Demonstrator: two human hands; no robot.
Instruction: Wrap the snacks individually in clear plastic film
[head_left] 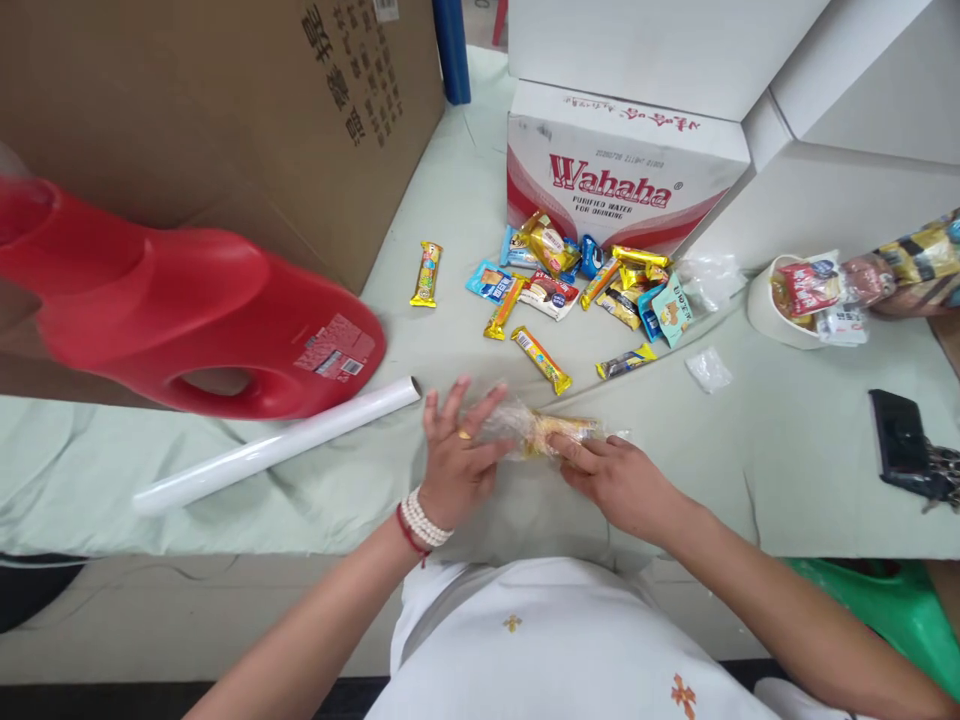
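Pale green cloth is covering the surface [810, 470], with a brown carton [187, 130] standing at the far left and a Wahaha box [622, 190] standing behind the snacks [549, 292]. A red jug [217, 300] is leaning in front of the carton, and a white roll [281, 450] is lying near it, pointing toward the hands.

The left hand [461, 455] is resting at the left end of some clear film [510, 418], its fingers standing spread; blur is hiding whether its grip is pinching the film. The right hand [619, 485] is bending over the other end, its index finger touching the yellow packet [562, 430]; I cannot tell whether that grip is closing underneath. The packet is lying inside or under the film, between the hands and close to the person.

The step in hand is seemingly handling the film around the packet. The next move is probably calling for a light grip, the right finger steadying the packet while the left fingers are managing the loose film.
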